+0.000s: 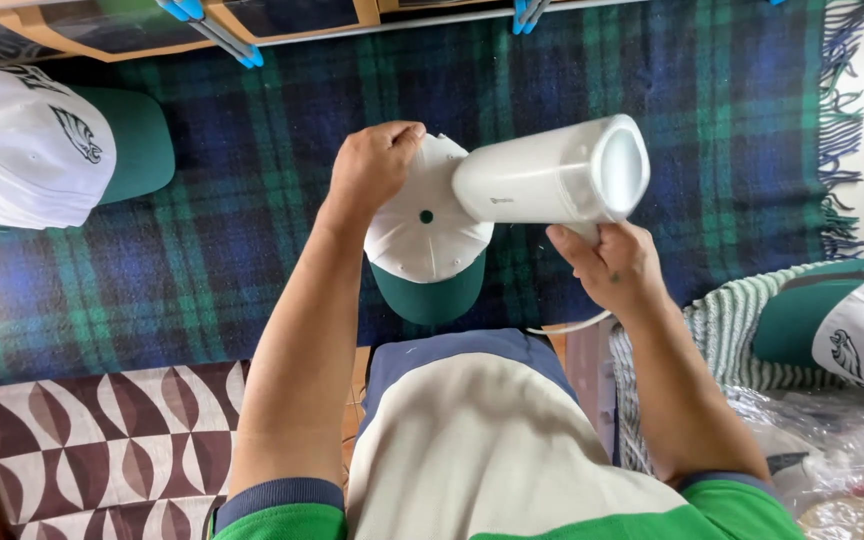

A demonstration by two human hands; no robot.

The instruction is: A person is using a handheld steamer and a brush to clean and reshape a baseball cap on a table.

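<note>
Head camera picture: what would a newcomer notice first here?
At the centre, the right hand grips a white handheld appliance aimed at a white cap with green brim, which the left hand holds by its edge. Beneath lies a blue-green plaid blanket; another matching cap rests far left.

White cap (422,235) with green brim, beside tilted white handheld steamer (552,178), above plaid blanket.

- Left hand (372,165) grips the back edge of a white cap (422,235) with green brim, mid-blanket (232,200).
- Right hand (617,265) holds a white handheld steamer (542,180) against the cap.
- Second cap (42,140) lies at the blanket's left edge.
</note>
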